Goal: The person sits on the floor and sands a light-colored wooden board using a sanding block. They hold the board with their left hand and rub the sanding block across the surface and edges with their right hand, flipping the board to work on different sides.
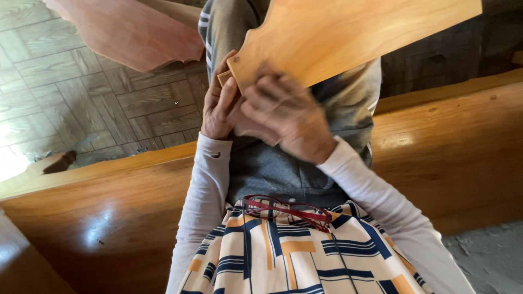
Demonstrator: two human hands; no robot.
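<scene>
Looks like a woodworking shop: a glossy varnished bench (pixel 109 218) spans the frame, cut wooden boards (pixel 348 32) up top, wood-pattern tile floor (pixel 81 98) upper left.

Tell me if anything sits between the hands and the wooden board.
Nothing visible does. The left hand already grips the light wooden board at its narrow end, and the right hand, blurred, presses against the same end.

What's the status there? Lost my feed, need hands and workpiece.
Left hand gripping the wooden board at its narrow end. Right hand blurred, pressed on the same end. Red glasses hang at the chest; nothing blocking.
</scene>
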